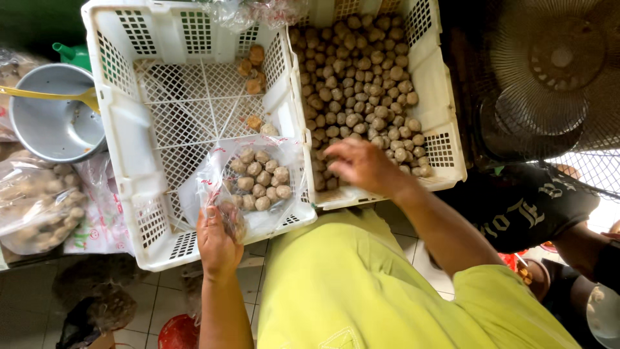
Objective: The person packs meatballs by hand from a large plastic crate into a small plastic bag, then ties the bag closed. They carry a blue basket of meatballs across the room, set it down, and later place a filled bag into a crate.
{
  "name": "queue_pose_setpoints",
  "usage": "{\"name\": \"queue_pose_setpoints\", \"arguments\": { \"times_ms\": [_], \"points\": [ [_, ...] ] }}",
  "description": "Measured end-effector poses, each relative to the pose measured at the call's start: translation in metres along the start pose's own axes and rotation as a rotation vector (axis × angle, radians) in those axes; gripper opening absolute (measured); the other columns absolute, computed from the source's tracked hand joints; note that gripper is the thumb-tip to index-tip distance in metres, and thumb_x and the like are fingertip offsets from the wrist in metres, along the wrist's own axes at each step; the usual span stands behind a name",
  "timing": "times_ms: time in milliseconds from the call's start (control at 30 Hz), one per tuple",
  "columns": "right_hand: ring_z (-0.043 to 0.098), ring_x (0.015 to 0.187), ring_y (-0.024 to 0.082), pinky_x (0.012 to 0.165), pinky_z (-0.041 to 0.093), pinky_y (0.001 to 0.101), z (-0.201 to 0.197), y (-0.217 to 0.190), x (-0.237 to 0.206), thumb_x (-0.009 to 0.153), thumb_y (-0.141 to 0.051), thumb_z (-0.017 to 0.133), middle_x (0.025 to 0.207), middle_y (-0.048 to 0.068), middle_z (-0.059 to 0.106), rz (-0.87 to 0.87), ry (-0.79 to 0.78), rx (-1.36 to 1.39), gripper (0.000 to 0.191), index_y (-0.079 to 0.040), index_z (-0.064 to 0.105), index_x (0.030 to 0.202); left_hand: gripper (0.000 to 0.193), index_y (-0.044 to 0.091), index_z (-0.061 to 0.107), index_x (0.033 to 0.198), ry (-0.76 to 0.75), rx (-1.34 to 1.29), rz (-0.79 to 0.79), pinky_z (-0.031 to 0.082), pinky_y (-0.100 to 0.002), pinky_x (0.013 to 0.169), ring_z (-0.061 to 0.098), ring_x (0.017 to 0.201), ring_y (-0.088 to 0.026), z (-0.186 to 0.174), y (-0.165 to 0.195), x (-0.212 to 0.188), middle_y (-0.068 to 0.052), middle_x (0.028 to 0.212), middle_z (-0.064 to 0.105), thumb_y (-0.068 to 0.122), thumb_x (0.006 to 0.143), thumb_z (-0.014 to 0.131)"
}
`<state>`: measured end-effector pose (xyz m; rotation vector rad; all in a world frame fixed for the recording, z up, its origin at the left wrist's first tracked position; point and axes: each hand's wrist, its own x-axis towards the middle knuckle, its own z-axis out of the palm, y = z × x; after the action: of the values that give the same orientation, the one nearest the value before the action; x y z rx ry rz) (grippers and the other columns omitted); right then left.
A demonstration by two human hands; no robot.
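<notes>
My left hand [218,240] grips the near edge of a clear plastic bag [213,187] that lies in a white slotted crate [129,139] and holds several brown meatballs [259,178]. My right hand [359,165] reaches into a second white crate [442,123] to the right, fingers curled down among a heap of brown meatballs [361,77]; whether it has any in its grasp is hidden. A few loose meatballs [253,71] lie at the back of the left crate.
A metal pot [55,126] with a yellow ladle [45,95] stands at the left, above filled plastic bags [35,207]. A dark fan [549,71] sits at the right. Another person in dark clothing [523,207] is at the lower right. Tiled floor lies below.
</notes>
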<state>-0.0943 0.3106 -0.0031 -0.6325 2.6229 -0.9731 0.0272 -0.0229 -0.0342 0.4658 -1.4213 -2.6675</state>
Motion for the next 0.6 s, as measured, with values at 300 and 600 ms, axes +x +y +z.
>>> {"name": "queue_pose_setpoints", "arguments": {
  "times_ms": [300, 600],
  "points": [
    [0.046, 0.136, 0.038, 0.110, 0.043, 0.0491, -0.045, 0.121, -0.019, 0.093, -0.035, 0.069, 0.151, 0.017, 0.043, 0.393, -0.164, -0.324, 0.069, -0.015, 0.041, 0.152, 0.031, 0.004, 0.052, 0.131, 0.032, -0.010, -0.017, 0.048, -0.024, 0.070, 0.055, 0.081, -0.008, -0.003, -0.003, 0.003, -0.001, 0.095, 0.058, 0.027, 0.111, 0.047],
    [0.038, 0.138, 0.047, 0.112, 0.036, 0.0549, -0.057, 0.189, 0.140, 0.100, -0.016, 0.065, 0.154, 0.028, 0.037, 0.295, 0.238, -0.466, 0.062, 0.002, 0.040, 0.154, 0.031, 0.002, 0.052, 0.127, -0.026, -0.054, 0.032, 0.041, -0.022, 0.055, 0.050, 0.068, -0.009, -0.007, -0.003, 0.005, -0.004, 0.088, 0.056, 0.031, 0.116, 0.047]
  ]
}}
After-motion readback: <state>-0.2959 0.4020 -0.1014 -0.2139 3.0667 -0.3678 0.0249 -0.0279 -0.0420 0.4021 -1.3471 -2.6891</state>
